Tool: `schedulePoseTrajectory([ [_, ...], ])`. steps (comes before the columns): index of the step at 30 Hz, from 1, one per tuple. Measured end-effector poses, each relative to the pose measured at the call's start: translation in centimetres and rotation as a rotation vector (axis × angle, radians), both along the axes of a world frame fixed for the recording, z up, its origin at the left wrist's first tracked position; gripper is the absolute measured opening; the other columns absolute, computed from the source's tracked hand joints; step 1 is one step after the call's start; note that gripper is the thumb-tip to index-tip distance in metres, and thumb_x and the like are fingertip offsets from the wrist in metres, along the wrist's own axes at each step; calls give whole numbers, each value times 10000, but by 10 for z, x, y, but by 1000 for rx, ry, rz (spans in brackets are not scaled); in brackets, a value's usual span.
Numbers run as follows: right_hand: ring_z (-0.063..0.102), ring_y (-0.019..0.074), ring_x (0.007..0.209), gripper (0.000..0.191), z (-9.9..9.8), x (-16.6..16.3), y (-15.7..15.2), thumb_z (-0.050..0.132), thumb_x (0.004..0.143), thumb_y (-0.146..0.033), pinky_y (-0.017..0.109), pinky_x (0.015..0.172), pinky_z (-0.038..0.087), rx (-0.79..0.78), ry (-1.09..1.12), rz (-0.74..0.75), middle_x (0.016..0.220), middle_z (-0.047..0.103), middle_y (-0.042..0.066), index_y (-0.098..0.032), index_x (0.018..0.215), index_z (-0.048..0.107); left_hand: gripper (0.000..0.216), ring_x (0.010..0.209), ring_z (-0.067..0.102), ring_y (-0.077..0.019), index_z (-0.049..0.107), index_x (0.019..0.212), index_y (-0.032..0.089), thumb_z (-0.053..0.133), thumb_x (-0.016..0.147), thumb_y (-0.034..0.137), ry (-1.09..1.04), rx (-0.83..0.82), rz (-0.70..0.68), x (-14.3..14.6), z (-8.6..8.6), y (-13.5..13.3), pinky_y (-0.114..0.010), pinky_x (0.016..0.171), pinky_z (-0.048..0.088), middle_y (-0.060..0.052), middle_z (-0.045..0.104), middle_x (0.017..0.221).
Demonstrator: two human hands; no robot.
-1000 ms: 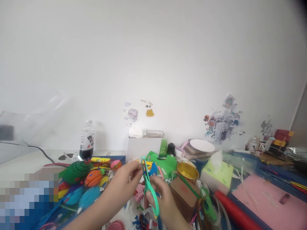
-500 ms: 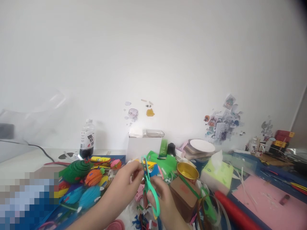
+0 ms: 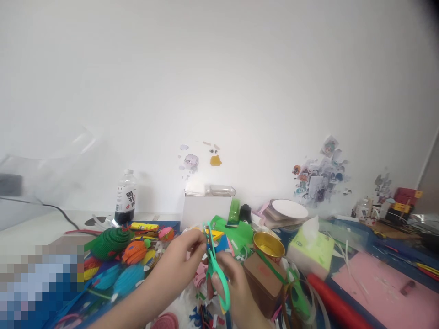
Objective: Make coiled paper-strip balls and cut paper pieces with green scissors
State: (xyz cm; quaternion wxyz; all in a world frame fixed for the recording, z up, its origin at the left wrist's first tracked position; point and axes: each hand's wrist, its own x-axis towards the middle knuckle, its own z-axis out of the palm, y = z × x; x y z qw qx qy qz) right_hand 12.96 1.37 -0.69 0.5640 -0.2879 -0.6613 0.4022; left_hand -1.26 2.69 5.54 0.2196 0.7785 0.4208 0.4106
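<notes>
A pair of green-handled scissors (image 3: 216, 269) is gripped in my right hand (image 3: 236, 283), blades pointing up and away from me. My left hand (image 3: 190, 249) is closed in a pinch right beside the blades; whatever its fingertips hold is too small or hidden to name. Beyond the blades lie a green sheet (image 3: 236, 233) and a bit of yellow and blue material (image 3: 221, 240). Below the hands are loose scraps and a pink piece (image 3: 200, 276).
Left are green, orange and blue corrugated-paper shapes (image 3: 113, 242) and a bottle of dark liquid (image 3: 125, 196). Rightward stand a brown box (image 3: 262, 283), a gold tin (image 3: 269, 244), a tissue pack (image 3: 312, 249), a red roll (image 3: 336, 301) and a pink sheet (image 3: 391, 288).
Both hands stay almost in place by the scissors. The scissor handles have shifted very slightly to the right and down, and the whole view has moved a little.
</notes>
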Motion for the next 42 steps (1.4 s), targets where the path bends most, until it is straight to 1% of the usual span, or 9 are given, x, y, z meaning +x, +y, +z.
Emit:
schedulePoseTrajectory([
  [6,404,85,456,340,1,-3,0,608,719,-499,205,447,353,-7,5,-5,548,420,-55,-176,787,524,198,651,445,-156,399,622,214,372,797,304,-18,-19,0,0,1,1,-255,609,348,38,440,630],
  [11,408,78,458,245,-5,-1,9,660,708,-363,195,438,387,-36,-17,-101,562,431,-54,-161,827,587,198,635,435,-151,392,617,214,372,787,312,-43,-34,-8,-2,3,4,-251,590,341,38,431,626],
  [17,601,180,741,414,-1,0,15,700,626,-222,272,659,494,-37,116,-241,771,627,24,-182,1011,552,193,605,434,-144,431,593,203,390,764,282,65,-49,-56,1,-2,5,-243,556,318,37,447,598],
  [20,626,198,783,397,3,-1,15,684,611,-194,279,670,498,-27,164,-267,816,659,39,-192,984,548,182,612,464,-149,459,613,199,384,764,267,153,-82,-80,3,-6,3,-244,549,312,28,488,611],
  [23,619,181,720,360,5,-1,15,671,600,-170,250,600,488,-16,146,-301,798,665,36,-186,942,559,183,615,478,-153,467,615,198,376,763,256,207,-100,-83,4,-8,2,-245,548,309,23,506,618],
  [28,589,156,616,345,5,0,17,687,586,-167,230,517,458,-16,146,-278,706,644,10,-180,909,566,190,620,493,-158,479,612,198,378,759,261,222,-85,-65,4,-8,3,-246,553,316,16,522,623],
  [31,603,165,635,349,3,0,20,717,576,-203,254,560,486,-28,211,-276,689,632,0,-184,888,561,201,620,491,-158,475,610,200,372,761,283,189,-74,-60,6,-8,5,-244,559,325,17,516,618],
  [37,639,202,785,360,3,2,23,745,577,-249,250,610,504,-157,293,-355,832,669,50,-166,870,553,185,612,484,-150,456,613,207,387,751,309,126,-130,-88,11,-9,1,-234,553,340,22,512,612],
  [42,642,201,745,411,6,1,21,753,545,-200,270,634,513,-174,307,-339,767,669,30,-165,906,560,166,608,467,-151,441,623,212,389,756,296,83,-65,-55,12,-13,4,-241,565,336,28,486,612],
])
